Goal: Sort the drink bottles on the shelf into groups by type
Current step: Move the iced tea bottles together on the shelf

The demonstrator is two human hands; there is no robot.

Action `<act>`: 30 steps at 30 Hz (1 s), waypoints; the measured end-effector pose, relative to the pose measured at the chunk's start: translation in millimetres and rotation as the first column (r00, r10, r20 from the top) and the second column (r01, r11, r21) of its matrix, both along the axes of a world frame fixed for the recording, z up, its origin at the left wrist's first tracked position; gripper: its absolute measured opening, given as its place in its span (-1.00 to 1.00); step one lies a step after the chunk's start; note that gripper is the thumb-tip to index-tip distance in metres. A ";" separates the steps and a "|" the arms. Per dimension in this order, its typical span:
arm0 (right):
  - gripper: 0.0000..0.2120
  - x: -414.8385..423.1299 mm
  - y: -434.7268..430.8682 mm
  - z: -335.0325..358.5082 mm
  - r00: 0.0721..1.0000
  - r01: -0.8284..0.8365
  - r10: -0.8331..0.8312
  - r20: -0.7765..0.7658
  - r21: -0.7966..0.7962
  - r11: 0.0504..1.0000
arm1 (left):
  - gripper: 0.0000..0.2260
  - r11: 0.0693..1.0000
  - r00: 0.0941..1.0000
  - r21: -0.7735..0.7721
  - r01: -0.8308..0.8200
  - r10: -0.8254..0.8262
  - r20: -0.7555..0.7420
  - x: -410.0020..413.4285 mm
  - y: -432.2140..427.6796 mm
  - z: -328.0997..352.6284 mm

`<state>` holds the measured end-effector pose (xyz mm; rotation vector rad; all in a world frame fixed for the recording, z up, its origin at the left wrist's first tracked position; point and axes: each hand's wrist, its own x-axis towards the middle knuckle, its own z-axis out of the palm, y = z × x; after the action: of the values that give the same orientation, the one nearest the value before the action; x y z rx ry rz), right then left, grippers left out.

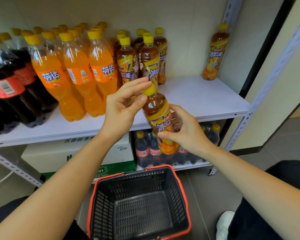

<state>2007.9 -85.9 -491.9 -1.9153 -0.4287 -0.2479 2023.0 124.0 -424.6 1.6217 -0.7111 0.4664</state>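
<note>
The clear plastic iced-tea bottle with a yellow-and-orange label was held in the air in front of the white shelf board, tilted with its yellow screw cap leaning up and to the left. It touched neither the shelf nor the black mesh shopping basket with a red rim that stood on the floor below it.

The left hand pinched the bottle at its top, fingers curled over the cap and thumb pressed at the neck. The right hand gripped the lower body, thumb laid across the label and fingers wrapped behind.

On the shelf three groups stood upright, side by side: dark cola bottles with red labels at the left, orange soda bottles with yellow caps in the middle, and a cluster of matching iced-tea bottles just right of those. One more iced-tea bottle stood alone, well apart, near the grey metal upright at the right end.

Below the shelf sat a white cardboard box with green print and a shrink-wrapped pack of cola bottles.
</note>
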 end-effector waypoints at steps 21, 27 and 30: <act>-0.39 -2.7 0.9 14.7 0.926 -0.096 0.226 -0.304 0.390 0.916 | -0.52 0.989 0.952 0.012 0.147 -0.138 -0.274 8.7 9.3 -7.5; -0.41 1.4 -2.9 27.9 0.927 0.088 0.100 -0.361 0.469 0.879 | -0.47 0.950 0.936 0.223 0.220 -0.141 -0.323 -5.2 3.4 -26.7; -0.41 2.5 -4.8 31.4 0.920 0.179 0.040 -0.389 0.510 0.841 | -0.26 0.886 0.911 0.313 0.342 -0.232 -0.340 -10.0 1.0 -33.0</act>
<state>2010.4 -90.7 -460.5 -1.3722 -0.0065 -0.0229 2013.1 124.9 -457.6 1.8408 -0.8300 -0.1400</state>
